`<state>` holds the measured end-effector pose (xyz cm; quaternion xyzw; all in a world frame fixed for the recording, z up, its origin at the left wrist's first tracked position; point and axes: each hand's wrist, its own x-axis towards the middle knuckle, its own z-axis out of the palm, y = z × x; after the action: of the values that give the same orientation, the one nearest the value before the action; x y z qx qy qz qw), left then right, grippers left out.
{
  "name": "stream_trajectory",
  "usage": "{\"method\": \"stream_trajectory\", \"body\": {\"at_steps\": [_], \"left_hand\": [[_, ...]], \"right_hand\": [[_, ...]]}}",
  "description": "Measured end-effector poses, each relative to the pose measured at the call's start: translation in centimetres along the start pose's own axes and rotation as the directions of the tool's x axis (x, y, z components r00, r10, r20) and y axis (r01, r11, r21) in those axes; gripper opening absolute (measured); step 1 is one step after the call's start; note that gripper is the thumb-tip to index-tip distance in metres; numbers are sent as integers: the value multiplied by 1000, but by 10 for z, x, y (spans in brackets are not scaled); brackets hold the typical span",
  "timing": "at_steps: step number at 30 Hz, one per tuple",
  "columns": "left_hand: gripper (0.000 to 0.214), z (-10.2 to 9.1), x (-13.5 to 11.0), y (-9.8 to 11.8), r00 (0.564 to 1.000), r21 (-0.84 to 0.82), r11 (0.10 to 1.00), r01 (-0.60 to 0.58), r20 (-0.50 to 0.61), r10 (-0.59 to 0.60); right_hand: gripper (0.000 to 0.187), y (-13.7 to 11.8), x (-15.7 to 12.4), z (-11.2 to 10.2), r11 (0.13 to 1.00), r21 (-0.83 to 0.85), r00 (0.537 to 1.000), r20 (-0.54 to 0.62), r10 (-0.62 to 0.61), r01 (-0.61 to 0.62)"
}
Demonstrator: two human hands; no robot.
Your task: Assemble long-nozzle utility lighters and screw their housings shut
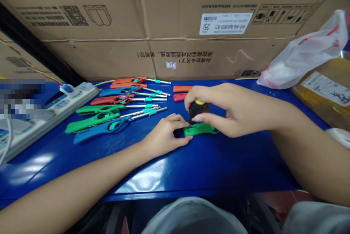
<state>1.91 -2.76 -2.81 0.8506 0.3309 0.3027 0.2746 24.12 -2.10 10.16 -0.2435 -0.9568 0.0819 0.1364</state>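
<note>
A green lighter (199, 129) lies flat on the blue table in front of me. My left hand (167, 131) pinches its left end between thumb and fingers. From above, my right hand (218, 108) grips a screwdriver (195, 111) with a black and yellow handle. The screwdriver stands nearly upright, its tip at the left end of the green lighter. My right hand hides part of the lighter's right end. Just behind, an orange lighter handle (182, 88) and a red lighter handle (179, 97) are partly covered by my right hand.
Several long-necked lighters, among them a blue one (101, 130), lie in a row at left. Beyond them is a white power strip (51, 111). A large cardboard box (109, 57) walls off the back. A plastic bag (303, 57) and a taped parcel (325, 82) sit at right.
</note>
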Motion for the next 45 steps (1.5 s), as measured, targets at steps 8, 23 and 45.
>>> {"method": "stream_trajectory", "body": {"at_steps": [8,23,45], "left_hand": [[22,0,0,0,1000,33,999,13,20,-14],[23,1,0,-2,999,24,999,34,30,-35],[31,0,-2,-2,1000,4,1000,-11,13,11]], "right_hand": [[46,-2,5,9,939,-318,983,-162,83,-132],[43,8,6,17,967,-252,977,-197,-80,28],[18,5,3,7,997,55,929,-365,68,-51]]}}
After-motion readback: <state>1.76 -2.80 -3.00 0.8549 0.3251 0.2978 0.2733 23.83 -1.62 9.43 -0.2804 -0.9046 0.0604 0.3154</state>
